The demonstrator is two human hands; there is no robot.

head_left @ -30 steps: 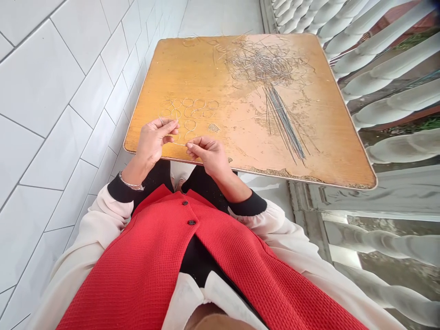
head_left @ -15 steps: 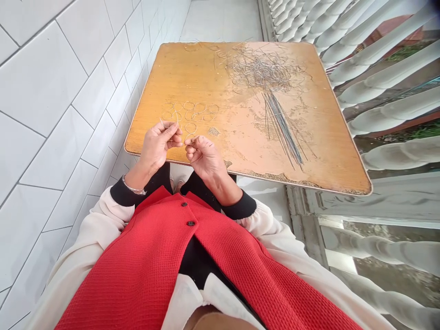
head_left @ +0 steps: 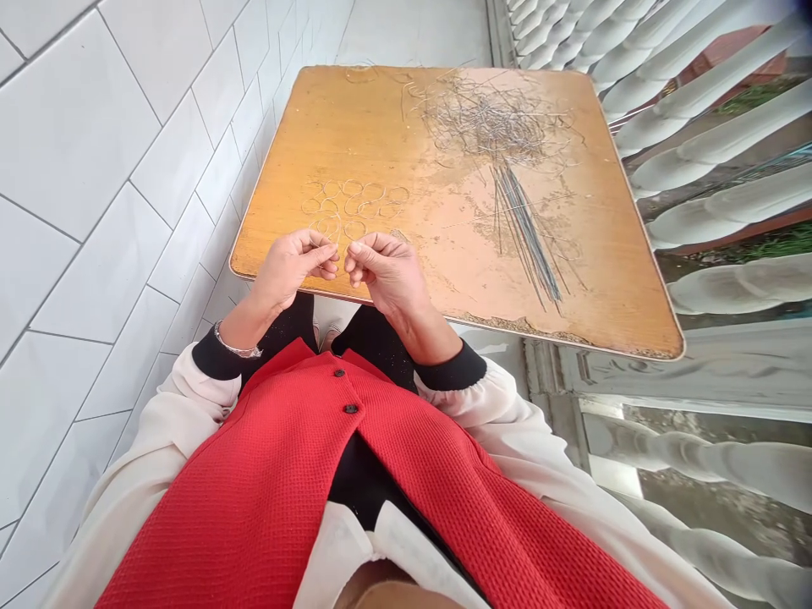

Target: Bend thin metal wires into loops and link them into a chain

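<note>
Over the near left edge of the wooden table, my two hands face each other with a small gap between the fingertips. My left hand pinches a thin wire, which curves up in a loop above the thumb. My right hand is closed in a pinch close to that wire; whatever lies between its fingertips is too thin to make out. Just beyond the hands lie several thin wire rings in loose rows on the tabletop.
A tangled heap of wire covers the table's far right part. A bundle of straight dark wires lies nearer. White tiles line the left side, and a white balustrade runs along the right.
My right hand has turned and shifted slightly right, its back now more towards me. The wire at my left hand now shows as a rounder loop. The view has tilted a little.
</note>
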